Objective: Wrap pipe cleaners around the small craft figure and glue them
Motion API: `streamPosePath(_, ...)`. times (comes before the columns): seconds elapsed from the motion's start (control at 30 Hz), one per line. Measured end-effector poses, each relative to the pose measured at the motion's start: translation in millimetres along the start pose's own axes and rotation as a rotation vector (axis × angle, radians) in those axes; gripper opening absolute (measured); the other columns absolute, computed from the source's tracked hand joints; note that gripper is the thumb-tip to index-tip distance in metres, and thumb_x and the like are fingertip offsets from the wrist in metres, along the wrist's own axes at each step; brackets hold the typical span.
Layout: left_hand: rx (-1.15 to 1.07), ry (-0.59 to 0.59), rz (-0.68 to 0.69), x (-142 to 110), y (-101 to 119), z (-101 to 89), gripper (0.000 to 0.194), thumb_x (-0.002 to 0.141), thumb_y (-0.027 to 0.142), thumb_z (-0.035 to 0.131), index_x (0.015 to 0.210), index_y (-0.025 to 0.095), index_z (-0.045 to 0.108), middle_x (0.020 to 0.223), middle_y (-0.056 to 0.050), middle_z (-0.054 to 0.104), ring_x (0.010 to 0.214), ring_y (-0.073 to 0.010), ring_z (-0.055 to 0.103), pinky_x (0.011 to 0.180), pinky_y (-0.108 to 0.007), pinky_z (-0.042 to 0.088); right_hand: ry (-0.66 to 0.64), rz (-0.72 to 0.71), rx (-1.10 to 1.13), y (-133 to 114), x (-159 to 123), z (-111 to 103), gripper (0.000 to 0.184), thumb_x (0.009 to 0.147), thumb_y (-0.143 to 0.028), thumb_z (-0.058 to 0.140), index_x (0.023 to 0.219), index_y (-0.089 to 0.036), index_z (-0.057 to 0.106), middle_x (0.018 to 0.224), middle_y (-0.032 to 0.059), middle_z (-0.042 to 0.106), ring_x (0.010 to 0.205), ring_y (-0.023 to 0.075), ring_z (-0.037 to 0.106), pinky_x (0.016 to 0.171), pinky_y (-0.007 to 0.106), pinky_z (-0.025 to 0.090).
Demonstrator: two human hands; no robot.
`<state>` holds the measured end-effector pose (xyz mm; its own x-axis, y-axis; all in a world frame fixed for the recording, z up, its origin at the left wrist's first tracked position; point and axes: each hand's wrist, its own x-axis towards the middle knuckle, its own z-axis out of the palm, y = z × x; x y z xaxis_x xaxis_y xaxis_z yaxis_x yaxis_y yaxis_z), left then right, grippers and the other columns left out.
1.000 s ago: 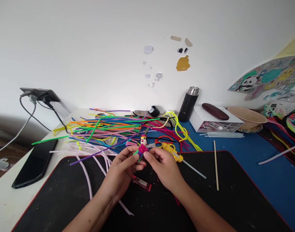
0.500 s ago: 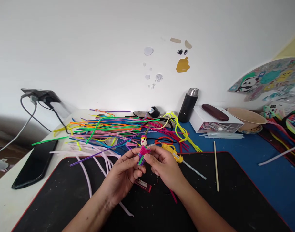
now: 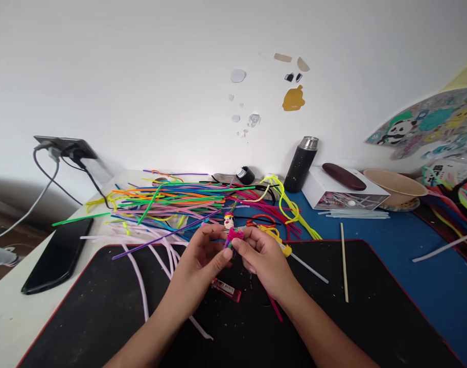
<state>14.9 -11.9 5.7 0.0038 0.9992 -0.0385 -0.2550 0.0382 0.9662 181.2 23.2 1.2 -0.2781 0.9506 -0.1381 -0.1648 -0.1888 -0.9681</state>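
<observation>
loose multicoloured fuzzy stems (image 3: 195, 199) lie past the far edge of the black mat (image 3: 333, 327); above that edge's middle, the left hand (image 3: 195, 266) and right hand (image 3: 266, 259) pinch a small white-headed, magenta-bodied fuzzy figure (image 3: 235, 234). head and body look formed; anything left is hidden.

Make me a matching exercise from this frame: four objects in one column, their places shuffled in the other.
Things:
1. Dark red oval case
2. Small figure
3. Black phone
4. Pale stick

Places:
A. Across the far edge of the black mat
B. On the white tabletop, at the left
C. On top of the white box
D. Held between the left hand and the right hand

Pairs: 1-C, 2-D, 3-B, 4-A
</observation>
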Motion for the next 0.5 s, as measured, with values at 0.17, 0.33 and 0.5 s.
streamPosePath(0.17, 0.406, 0.134, 0.284, -5.9, -8.0, -0.6, 0.034, 0.081, 0.028, 0.089, 0.111, 0.028, 0.074, 0.107, -0.005, 0.076, 0.094, -0.0232, 0.073, 0.086, -0.035, 0.061, 0.050, 0.013, 0.013, 2.3, 0.1, -0.6, 0.051, 0.076, -0.064, 0.088, 0.087, -0.019, 0.066, 0.058, -0.0106, 0.044, 0.046, 0.0059, 0.030, 0.043, 0.023, 0.020)
streamPosePath(0.33, 0.491, 0.129, 0.330, -5.7, -10.6, -1.6, 0.034, 0.078, 0.026, 0.091, 0.109, 0.027, 0.077, 0.104, -0.005, 0.079, 0.093, -0.0253, 0.075, 0.086, -0.036, 0.060, 0.026, 0.001, 0.013, 3.2, -1.0, 1.0, 0.050, 0.078, -0.063, 0.088, 0.087, -0.020, 0.064, 0.059, -0.0104, 0.043, 0.048, 0.0067, 0.028, 0.043, 0.023, 0.018)
streamPosePath(0.5, 0.475, 0.150, 0.325, -5.6, -7.4, 0.6, 0.031, 0.076, 0.024, 0.091, 0.104, 0.027, 0.079, 0.099, -0.005, 0.079, 0.088, -0.0254, 0.075, 0.083, -0.035, 0.060, -0.001, -0.002, 0.000, 4.0, -1.8, 3.4, 0.051, 0.077, -0.065, 0.087, 0.086, -0.021, 0.063, 0.061, -0.0094, 0.045, 0.048, 0.0072, 0.029, 0.043, 0.024, 0.020)
